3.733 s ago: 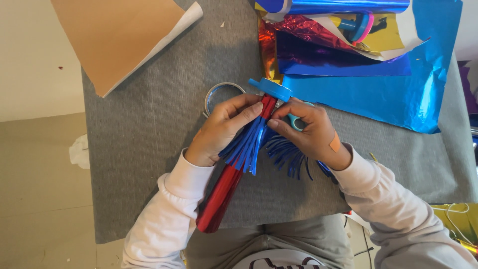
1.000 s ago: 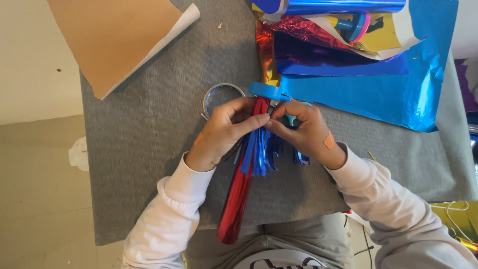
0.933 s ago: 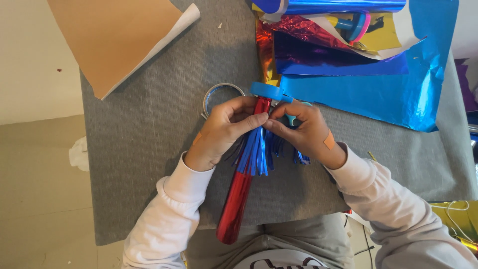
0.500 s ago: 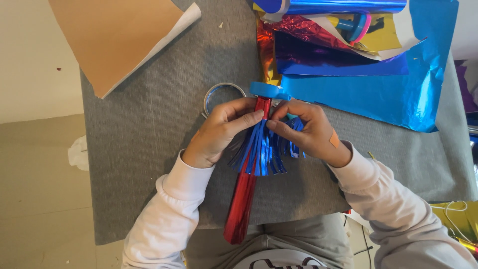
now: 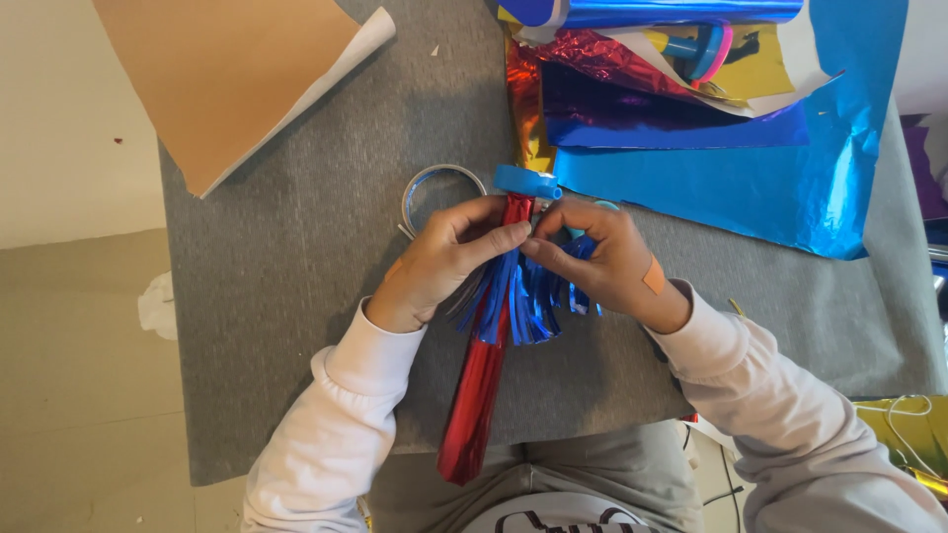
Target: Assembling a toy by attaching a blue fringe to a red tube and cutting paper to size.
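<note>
A long red foil tube (image 5: 476,395) lies lengthwise over the grey felt mat (image 5: 286,296), its lower end toward my lap. A fringe of blue foil strips (image 5: 520,291) wraps its upper part, and a small blue piece (image 5: 525,182) caps the top end. My left hand (image 5: 439,259) pinches the tube and fringe near the top from the left. My right hand (image 5: 607,262), with a plaster on its back, pinches the fringe from the right, fingertips meeting those of the left hand.
A roll of clear tape (image 5: 427,190) sits just left of the tube's top. Blue, red and yellow foil sheets (image 5: 750,168) pile up at the far right. A brown paper sheet (image 5: 227,79) lies at the far left corner.
The red tube has swung from slanted to nearly upright in view, its lower end moving right. The blue fringe has gathered closer round the tube, and both hands stayed pinched at its top.
</note>
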